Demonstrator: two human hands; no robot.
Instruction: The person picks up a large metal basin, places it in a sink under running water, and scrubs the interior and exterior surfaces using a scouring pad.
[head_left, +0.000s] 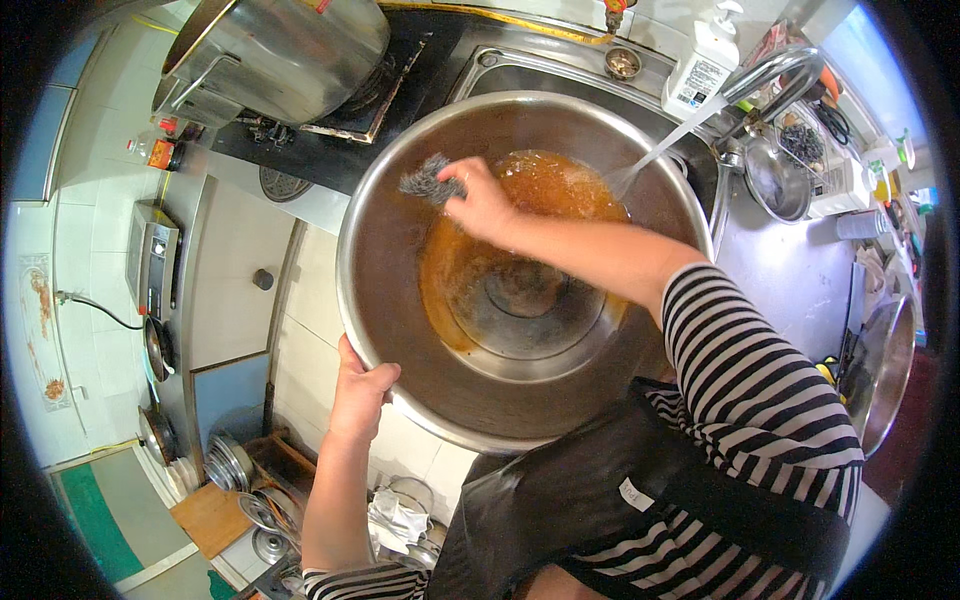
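Observation:
A large stainless steel basin (525, 405) rests tilted over the sink, brownish water (555, 180) pooled at its far side. My left hand (361, 390) grips the basin's near-left rim, thumb over the edge. Inside the basin, my right hand (476, 199) holds a steel wool scrubber (431, 180) against or close to the upper left wall; exact contact cannot be told. From the curved faucet (776, 64), a stream of water falls into the basin's upper right part.
A big steel stockpot (285, 60) stands on the stove at the upper left. Behind the sink are a small metal bowl (622, 63) and a white pump bottle (701, 67). Another steel bowl (780, 180) lies right of the faucet. Stacked metalware (227, 461) sits at the lower left.

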